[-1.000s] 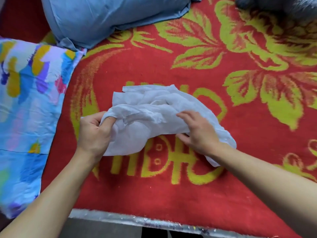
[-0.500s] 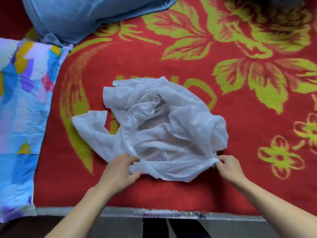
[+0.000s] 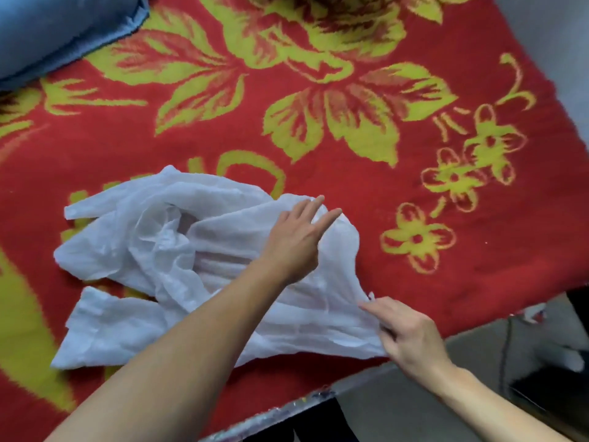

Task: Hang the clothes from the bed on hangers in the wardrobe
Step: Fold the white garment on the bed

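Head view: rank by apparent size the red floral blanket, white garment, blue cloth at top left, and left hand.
1. red floral blanket, fills most of the frame.
2. white garment.
3. blue cloth, cropped; visible part only.
4. left hand, nearer the camera, so its margin below the cloth is unsure.

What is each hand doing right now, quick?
Left hand: open, straight fingers resting on the thin white crumpled garment.
Right hand: at the garment's edge; grip cannot be told.
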`<state>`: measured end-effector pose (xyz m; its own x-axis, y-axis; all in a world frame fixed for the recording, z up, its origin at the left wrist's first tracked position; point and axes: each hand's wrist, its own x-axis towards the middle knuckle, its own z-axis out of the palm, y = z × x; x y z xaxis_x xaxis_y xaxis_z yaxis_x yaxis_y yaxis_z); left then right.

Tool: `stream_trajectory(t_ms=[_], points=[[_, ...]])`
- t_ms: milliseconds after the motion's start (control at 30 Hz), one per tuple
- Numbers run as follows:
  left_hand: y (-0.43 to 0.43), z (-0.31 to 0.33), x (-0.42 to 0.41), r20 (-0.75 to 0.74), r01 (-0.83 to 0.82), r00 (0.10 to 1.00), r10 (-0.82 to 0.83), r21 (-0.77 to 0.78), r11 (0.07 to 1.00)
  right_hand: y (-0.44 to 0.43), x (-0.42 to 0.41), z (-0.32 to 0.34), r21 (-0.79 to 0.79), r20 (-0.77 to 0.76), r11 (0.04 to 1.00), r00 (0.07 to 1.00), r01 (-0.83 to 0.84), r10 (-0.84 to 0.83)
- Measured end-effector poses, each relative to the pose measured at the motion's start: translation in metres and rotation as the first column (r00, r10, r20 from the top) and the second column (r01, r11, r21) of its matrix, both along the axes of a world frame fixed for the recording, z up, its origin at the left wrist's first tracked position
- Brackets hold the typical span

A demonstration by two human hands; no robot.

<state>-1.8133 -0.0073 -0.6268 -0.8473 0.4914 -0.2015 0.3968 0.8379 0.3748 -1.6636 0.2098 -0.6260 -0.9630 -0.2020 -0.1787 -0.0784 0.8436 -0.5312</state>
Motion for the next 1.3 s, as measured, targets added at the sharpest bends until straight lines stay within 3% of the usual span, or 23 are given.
stream_trajectory(t_ms=[67, 133, 200, 267, 367, 433, 533, 567, 633, 700, 733, 867, 1033, 1167, 1300], points=[[0.021, -0.018, -0.001, 0.056, 0.199, 0.98, -0.191, -0.187, 0.962, 0.014, 0.019, -0.006, 0.044, 0.027, 0.999, 1.0, 0.006, -0.007], [0.027, -0.036, 0.012, 0.125, 0.334, 0.942, -0.31, -0.309, 0.89, 0.03, 0.035, -0.019, 0.081, 0.175, 0.968, 0.952, 0.239, -0.25], [0.022, -0.044, 0.032, 0.097, 0.308, 0.951, -0.292, -0.347, 0.886, 0.047, 0.041, -0.039, 0.164, 0.328, 0.818, 0.751, 0.552, -0.573], [0.014, -0.049, 0.059, 0.106, 0.324, 0.946, -0.306, -0.311, 0.894, 0.06, 0.042, -0.057, 0.202, 0.387, 0.642, 0.541, 0.74, -0.746], [0.005, -0.05, 0.1, 0.18, 0.425, 0.903, -0.39, -0.248, 0.87, 0.063, 0.036, -0.078, 0.107, 0.478, 0.389, 0.296, 0.915, -0.827], [0.013, -0.041, 0.097, 0.152, 0.359, 0.93, -0.336, -0.168, 0.918, 0.06, 0.028, -0.08, 0.013, 0.518, 0.28, 0.233, 0.96, -0.823], [0.041, -0.044, 0.062, -0.119, 0.294, 0.945, -0.304, -0.093, 0.951, 0.058, 0.013, -0.069, -0.116, 0.543, 0.29, 0.305, 0.95, -0.783], [0.051, -0.046, 0.048, -0.093, 0.304, 0.943, -0.319, -0.148, 0.941, 0.058, 0.01, -0.064, -0.154, 0.544, 0.3, 0.334, 0.941, -0.77], [0.064, -0.057, 0.028, 0.13, 0.438, 0.899, -0.419, -0.234, 0.868, 0.061, 0.002, -0.056, -0.205, 0.542, 0.297, 0.361, 0.933, -0.759], [0.074, -0.06, 0.024, 0.329, 0.5, 0.85, -0.412, -0.256, 0.827, 0.064, -0.008, -0.049, -0.237, 0.529, 0.295, 0.378, 0.926, -0.76], [0.074, -0.06, 0.026, 0.322, 0.474, 0.863, -0.389, -0.252, 0.844, 0.065, -0.014, -0.045, -0.244, 0.509, 0.31, 0.394, 0.919, -0.765], [0.038, -0.046, 0.042, 0.17, 0.151, 0.977, -0.133, -0.098, 0.984, 0.068, -0.04, -0.026, -0.228, 0.393, 0.504, 0.552, 0.833, -0.735], [-0.039, 0.018, 0.053, -0.03, -0.193, 0.98, 0.198, 0.125, 0.973, 0.054, -0.074, 0.005, -0.069, 0.214, 0.802, 0.794, 0.594, -0.569], [-0.076, 0.085, 0.066, 0.067, -0.357, 0.934, 0.352, 0.271, 0.894, 0.014, -0.102, 0.052, -0.113, 0.107, 0.875, 0.881, 0.47, -0.46], [-0.089, 0.139, 0.103, 0.107, -0.334, 0.943, 0.317, 0.283, 0.899, -0.03, -0.114, 0.12, -0.39, 0.124, 0.813, 0.9, 0.432, -0.419]])
